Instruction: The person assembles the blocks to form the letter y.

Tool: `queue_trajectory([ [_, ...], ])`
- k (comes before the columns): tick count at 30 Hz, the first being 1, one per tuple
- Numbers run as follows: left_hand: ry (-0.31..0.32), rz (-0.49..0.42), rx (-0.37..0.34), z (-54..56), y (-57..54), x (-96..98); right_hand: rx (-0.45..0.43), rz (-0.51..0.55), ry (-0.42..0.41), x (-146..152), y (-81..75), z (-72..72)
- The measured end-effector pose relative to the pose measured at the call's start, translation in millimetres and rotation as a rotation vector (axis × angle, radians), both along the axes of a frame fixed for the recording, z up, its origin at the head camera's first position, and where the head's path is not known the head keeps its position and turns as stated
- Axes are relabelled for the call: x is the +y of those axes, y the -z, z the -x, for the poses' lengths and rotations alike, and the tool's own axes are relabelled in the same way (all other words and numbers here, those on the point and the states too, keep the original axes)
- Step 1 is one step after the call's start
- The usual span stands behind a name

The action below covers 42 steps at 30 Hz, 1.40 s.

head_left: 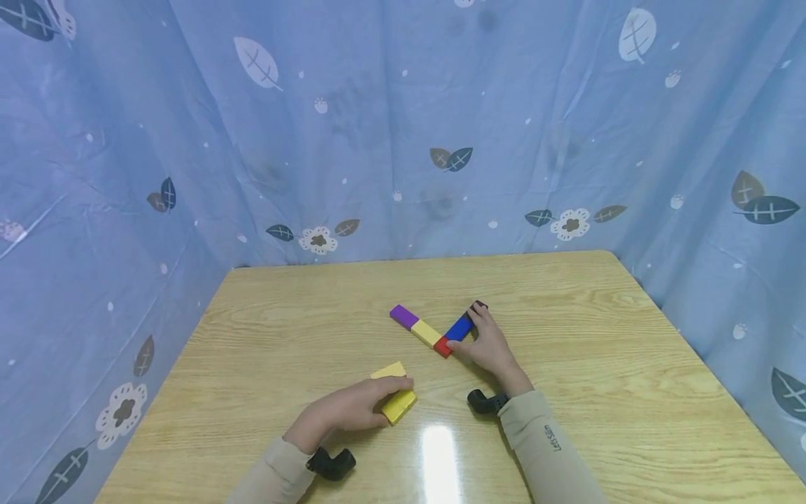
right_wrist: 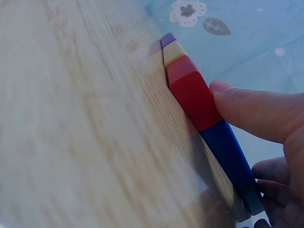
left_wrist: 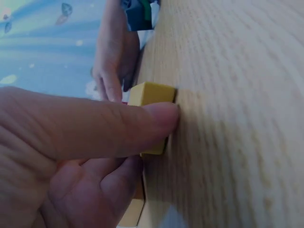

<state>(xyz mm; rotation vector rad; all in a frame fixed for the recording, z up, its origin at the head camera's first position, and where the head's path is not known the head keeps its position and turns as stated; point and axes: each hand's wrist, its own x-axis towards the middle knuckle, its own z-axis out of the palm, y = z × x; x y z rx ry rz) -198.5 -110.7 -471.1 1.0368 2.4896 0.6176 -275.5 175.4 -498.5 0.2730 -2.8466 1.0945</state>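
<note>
My left hand pinches a yellow block low over the table, with the thumb along its near side. A paler yellow block shows just beyond the fingers, partly hidden by them. Ahead lies a bent V-shaped row of blocks: purple, pale yellow, red, blue and a dark block. Spanning the right leg of the row, my right hand has its thumb against the red block and its fingers round the dark end.
A wooden table carries the blocks. A blue leaf-patterned curtain hangs behind it and along both sides. Black wrist devices sit at the left cuff and the right cuff.
</note>
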Motion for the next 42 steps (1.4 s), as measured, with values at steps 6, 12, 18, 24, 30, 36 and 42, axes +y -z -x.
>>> queue_trajectory([
  [6, 0.014, 0.001, 0.047, 1.6, 4.7, 1.4, -0.009, 0.001, 0.003, 0, 0.2, -0.4],
  [12, 0.017, -0.021, 0.093, 2.7, 4.2, 4.2, -0.017, 0.007, 0.011, 0, -0.8, -0.6],
  [18, 0.008, -0.069, 0.126, 6.0, -1.0, 10.0, -0.022, 0.012, 0.010, -1, -2.0, -1.2],
  [24, 0.028, -0.064, 0.153, 17.0, -11.5, 20.6, -0.017, 0.016, 0.011, 0, -2.2, -1.3],
  [30, 0.055, 0.014, 0.210, 33.3, -16.1, 36.8, -0.013, 0.013, 0.011, 0, -0.5, -0.1],
  [36, 0.098, 0.056, 0.226, 46.7, -14.4, 52.5, -0.003, 0.009, 0.006, 0, 1.5, -1.0],
  [42, 0.081, 0.073, 0.197, 53.8, -11.3, 59.0, 0.006, 0.010, 0.008, 0, 0.7, -1.0],
])
